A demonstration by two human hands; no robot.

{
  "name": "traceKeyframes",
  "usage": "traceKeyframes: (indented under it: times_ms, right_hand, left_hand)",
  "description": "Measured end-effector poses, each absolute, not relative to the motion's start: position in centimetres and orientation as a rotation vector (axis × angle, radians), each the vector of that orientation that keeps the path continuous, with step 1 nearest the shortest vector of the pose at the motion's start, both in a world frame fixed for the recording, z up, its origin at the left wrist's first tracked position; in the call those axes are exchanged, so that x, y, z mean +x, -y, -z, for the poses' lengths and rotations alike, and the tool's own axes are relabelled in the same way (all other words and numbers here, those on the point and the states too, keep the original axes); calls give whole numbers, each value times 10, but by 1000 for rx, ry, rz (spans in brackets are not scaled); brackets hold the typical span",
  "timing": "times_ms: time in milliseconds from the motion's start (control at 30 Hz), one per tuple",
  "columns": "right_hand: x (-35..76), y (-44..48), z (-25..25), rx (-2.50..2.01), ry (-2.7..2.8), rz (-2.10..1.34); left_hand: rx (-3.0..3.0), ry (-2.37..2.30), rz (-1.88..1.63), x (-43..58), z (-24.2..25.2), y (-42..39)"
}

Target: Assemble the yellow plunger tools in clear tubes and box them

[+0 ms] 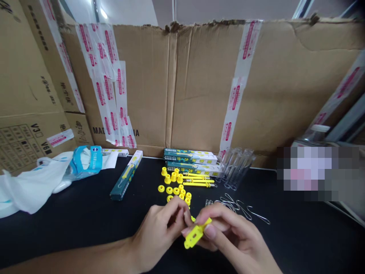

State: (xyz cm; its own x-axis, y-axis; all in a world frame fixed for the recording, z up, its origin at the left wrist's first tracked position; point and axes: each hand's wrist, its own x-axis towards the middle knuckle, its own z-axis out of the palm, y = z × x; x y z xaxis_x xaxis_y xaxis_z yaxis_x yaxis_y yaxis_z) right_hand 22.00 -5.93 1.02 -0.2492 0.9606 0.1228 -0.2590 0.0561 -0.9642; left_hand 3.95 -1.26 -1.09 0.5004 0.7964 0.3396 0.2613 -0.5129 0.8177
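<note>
Over the black tabletop (71, 217), the left hand (162, 232) pinches its fingertips shut at the upper end of a flat yellow plastic bracket (194, 236), which juts down-left from the right hand (232, 238), clamped between its thumb and forefinger, near bent silver wire clips (242, 208).

We see a taped cardboard wall (199, 87) along the far edge of the tabletop (85, 217), stacked teal boxes (191, 160) and clear tubes (236, 165) before it, one teal box (125, 177) apart, a white plastic bag (28, 186) at its left edge.
</note>
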Motion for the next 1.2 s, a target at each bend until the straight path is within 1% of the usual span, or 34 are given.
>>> traceKeyframes:
  times_ms: [167, 367, 533, 867, 1067, 1200]
  right_hand:
    - [224, 53, -12, -807, 1176, -1381]
    - [228, 44, -13, -830, 1028, -1529]
    - [226, 43, -11, -808, 945, -1569]
    - [224, 48, -15, -865, 894, -1589]
    - [224, 46, -17, -867, 857, -1618]
    - [225, 45, -18, -903, 844, -1649]
  left_hand:
    - [2093, -798, -919, 37, 9, 15]
    - [2176, -828, -929, 37, 10, 15]
    - [2229, -890, -986, 38, 15, 15]
    - [2772, -1001, -1077, 40, 15, 13]
    - [2832, -979, -1156, 40, 17, 14]
    - [2882, -950, -1100, 40, 14, 16]
